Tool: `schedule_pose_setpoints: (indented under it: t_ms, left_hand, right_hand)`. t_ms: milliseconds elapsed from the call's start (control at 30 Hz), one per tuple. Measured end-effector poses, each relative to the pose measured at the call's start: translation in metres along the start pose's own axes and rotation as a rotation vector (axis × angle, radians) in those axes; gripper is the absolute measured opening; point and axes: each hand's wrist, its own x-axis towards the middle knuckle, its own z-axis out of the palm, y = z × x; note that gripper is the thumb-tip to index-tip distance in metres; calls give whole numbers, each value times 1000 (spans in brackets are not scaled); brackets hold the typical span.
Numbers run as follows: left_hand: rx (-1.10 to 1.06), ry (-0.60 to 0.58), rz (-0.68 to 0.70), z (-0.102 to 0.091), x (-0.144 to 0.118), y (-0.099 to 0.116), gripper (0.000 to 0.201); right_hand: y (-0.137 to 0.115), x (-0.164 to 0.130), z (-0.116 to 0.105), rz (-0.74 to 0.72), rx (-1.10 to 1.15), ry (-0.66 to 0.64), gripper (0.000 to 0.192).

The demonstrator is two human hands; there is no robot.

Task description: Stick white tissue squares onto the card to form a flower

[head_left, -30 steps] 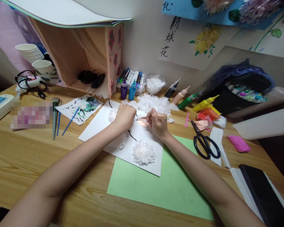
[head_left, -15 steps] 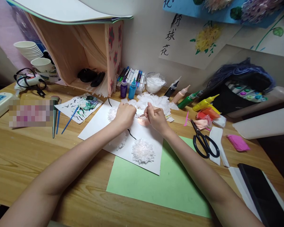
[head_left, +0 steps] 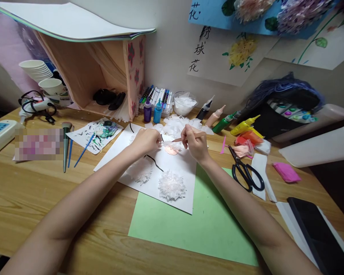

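My left hand (head_left: 147, 142) is closed in a pinch over the white sheet (head_left: 183, 162), on a small piece of white tissue paper (head_left: 166, 144) at its fingertips. In my right hand (head_left: 195, 142) is a thin brown pointed stick (head_left: 177, 139), its tip directed left at that paper. Just below lies a round peach-coloured patch (head_left: 171, 151) on the sheet. Nearer to me are a fluffy white paper flower (head_left: 172, 185) and another paper flower (head_left: 141, 172), with a black curved line between them. A third flower is mostly hidden by my left hand.
Loose white paper pieces (head_left: 174, 125) lie behind my hands, near a glass bowl (head_left: 185, 103) and paint bottles (head_left: 157, 111). Black-handled scissors (head_left: 243, 172) and a phone (head_left: 318, 233) lie right; brushes (head_left: 65, 149) lie left. Green paper (head_left: 189, 236) extends under the sheet.
The camera view has shifted slightly. My hands have drawn a little apart, and the stick's pointed end and the white paper show more clearly between them.
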Motion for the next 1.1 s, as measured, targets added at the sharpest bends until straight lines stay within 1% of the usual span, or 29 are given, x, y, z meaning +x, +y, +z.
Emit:
schedule_pose_setpoints:
  t_ms: [67,133,233,300,367,467,567,667,767,900,1000,1100]
  left_hand:
    - [-101,5,-8,-3,2,-4,23]
    - [-151,38,-15,-1,3,-4,24]
    - [-149,83,-7,6,4,0,16]
    - [-143,100,-6,10,5,2,15]
    - [-150,91,-15,8,5,0,16]
    - [-184,68,-52,-7,5,-9,18]
    - [-277,40,-78,-24,3,-18,18]
    - [-368,-5,-87,-32,1,-23,18]
    - [-407,-72,-70,-28,2,-22,16]
    - [-430,-141,-15,-15,6,-15,14]
    - [-435,-148,19,-5,7,-10,14]
    - [-384,-108,33,5,8,-6,15]
  right_hand:
    - [3,0,0,-12,46,60,48]
    - [7,-2,0,-16,93,116,48]
    - [15,-7,1,-12,129,151,49]
    - [19,-14,0,-35,91,123,49]
    - [21,-22,-3,-101,-1,71,47]
    - [23,-30,-5,-276,-155,-7,44]
    - [26,-31,-5,-466,-242,-83,39]
    - [31,-29,-3,-551,-311,-130,35]
    - [34,-29,-3,-557,-366,-154,35]
    - [35,-29,-3,-518,-388,-148,36]
    - [33,-29,-3,-490,-361,-119,37]
    - [31,-29,-2,-452,-323,-104,38]
